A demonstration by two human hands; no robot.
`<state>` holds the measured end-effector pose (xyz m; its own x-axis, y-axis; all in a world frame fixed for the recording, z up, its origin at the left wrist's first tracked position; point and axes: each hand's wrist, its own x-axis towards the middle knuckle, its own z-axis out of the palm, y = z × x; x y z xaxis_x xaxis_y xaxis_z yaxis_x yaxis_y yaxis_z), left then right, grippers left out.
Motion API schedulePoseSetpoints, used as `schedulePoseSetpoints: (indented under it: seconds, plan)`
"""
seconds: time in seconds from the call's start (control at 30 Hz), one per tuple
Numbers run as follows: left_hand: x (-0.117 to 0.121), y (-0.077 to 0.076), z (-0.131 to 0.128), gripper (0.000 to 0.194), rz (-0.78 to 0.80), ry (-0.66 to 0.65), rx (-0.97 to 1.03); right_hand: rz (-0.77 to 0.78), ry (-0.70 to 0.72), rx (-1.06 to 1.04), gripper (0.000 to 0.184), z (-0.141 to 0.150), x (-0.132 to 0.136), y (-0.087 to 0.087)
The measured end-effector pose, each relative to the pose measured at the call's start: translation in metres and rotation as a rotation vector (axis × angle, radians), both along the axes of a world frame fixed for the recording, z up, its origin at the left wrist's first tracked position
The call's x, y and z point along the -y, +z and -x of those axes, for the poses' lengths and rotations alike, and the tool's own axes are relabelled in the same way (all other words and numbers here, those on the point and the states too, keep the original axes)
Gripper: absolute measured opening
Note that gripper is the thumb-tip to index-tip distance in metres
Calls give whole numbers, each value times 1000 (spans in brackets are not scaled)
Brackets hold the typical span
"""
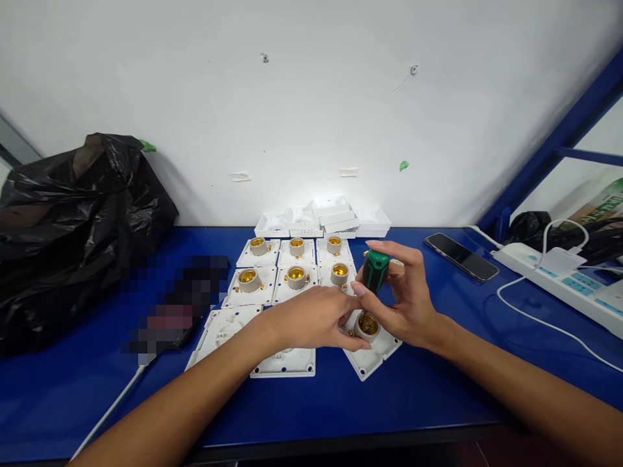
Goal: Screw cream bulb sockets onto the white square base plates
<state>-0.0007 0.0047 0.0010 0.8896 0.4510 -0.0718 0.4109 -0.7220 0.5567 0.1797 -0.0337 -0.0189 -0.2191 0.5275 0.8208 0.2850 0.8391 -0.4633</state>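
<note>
Here | right hand (406,295) clamped on screwdriver (376,271) above gold-lined socket (367,326) | left hand (316,318) pinching socket | black bag (82,233): contents hidden

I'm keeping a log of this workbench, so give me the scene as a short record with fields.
Surface: blue table
Right hand: holds a green and black screwdriver, pointed down at a lamp socket
Left hand: fingers at that same socket
Behind the hands: rows of white plates with sockets, partly hidden
Against the wall: white covers, some stacked
Left side: black plastic bag
Right side: phone, power strip
</note>
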Motion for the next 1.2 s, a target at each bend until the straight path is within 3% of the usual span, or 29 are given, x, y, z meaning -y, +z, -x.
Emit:
schedulePoseSetpoints:
  seconds: [0.23, 0.33, 0.53, 0.8, 1.0, 1.2]
  plan:
    - [3, 8, -1, 25, -148, -37, 18, -9, -80, -202, 62, 2, 2, 8]
    - [5, 15, -1, 22, -204, -22, 30, -85, -119, -270, 62, 4, 5, 13]
    - [4, 11, -1, 24, -237, 14, 3, -191, -113, -215, 69, 2, 4, 12]
    - [3, 3, -2, 31, -163, 42, -56, -5, -19, 1, 71, 0, 1, 2]
    - [2, 2, -1, 35, -211, 32, -67, 51, -33, -44, 60, -6, -5, 4]
    - [2, 8, -1, 40, -220, 26, -94, -118, -113, -173, 47, -6, -9, 3]
